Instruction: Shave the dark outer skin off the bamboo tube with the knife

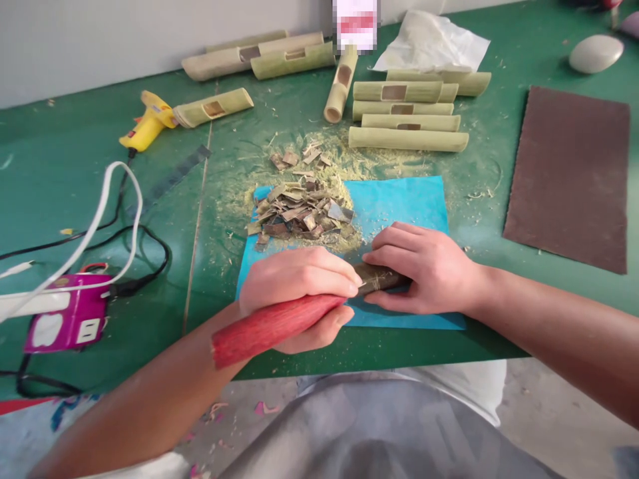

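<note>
My left hand [302,283] is wrapped round a carving tool with a thick red wooden handle [269,329]. The handle slants back over my left wrist, and its tip end points at a dark bamboo tube [378,279]. Most of the blade is hidden by my fingers. Pale scratch lines show on the tube's dark skin. From the other side my right hand [422,266] grips the tube, covering its right end. Both hands are over a blue sheet [399,199], close to the table's front edge. A heap of bamboo chips [304,209] and sawdust lies just beyond my left hand.
Several cut bamboo tubes [409,138] with rectangular openings lie at the back. To the left are a yellow hot glue gun [150,126], a purple power block [70,313] and loose cables. A brown sheet [572,176] and a white computer mouse [596,53] are on the right.
</note>
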`<state>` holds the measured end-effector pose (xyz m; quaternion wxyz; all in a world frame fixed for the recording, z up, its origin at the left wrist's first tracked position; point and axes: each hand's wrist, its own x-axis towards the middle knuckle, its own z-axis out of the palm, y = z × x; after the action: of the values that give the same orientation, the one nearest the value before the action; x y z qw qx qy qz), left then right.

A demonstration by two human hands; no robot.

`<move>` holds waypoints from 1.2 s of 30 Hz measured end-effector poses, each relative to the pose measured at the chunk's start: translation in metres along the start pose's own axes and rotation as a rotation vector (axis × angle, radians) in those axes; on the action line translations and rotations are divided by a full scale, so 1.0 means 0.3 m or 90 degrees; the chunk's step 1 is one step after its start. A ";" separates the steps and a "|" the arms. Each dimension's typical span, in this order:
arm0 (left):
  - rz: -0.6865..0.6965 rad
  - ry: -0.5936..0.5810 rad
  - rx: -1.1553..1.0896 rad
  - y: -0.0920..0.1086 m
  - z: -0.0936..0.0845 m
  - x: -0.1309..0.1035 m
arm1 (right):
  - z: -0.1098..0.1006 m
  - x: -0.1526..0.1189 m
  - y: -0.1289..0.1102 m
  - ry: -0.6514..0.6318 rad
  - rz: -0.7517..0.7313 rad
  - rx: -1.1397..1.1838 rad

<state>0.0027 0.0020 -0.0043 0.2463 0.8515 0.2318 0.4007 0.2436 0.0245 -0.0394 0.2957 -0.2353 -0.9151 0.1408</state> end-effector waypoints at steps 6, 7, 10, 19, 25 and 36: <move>-0.005 -0.025 -0.015 -0.009 0.002 0.004 | 0.000 -0.006 0.001 -0.009 0.008 -0.001; -0.006 -0.030 -0.015 -0.009 0.004 0.003 | 0.001 -0.007 0.001 -0.010 0.008 0.000; -0.011 -0.029 -0.023 -0.007 0.008 0.000 | 0.003 -0.006 0.000 -0.012 0.008 0.003; 0.008 -0.056 -0.040 -0.008 0.005 0.009 | -0.001 -0.003 -0.001 -0.018 0.012 -0.005; -0.022 -0.062 -0.031 0.012 -0.006 0.003 | 0.001 -0.004 -0.001 -0.015 0.011 0.002; 0.012 -0.048 -0.021 0.013 0.003 0.012 | 0.003 -0.006 0.002 -0.024 0.015 -0.003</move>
<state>0.0062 0.0008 -0.0004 0.2648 0.8640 0.2079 0.3743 0.2446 0.0240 -0.0412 0.2764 -0.2438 -0.9180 0.1465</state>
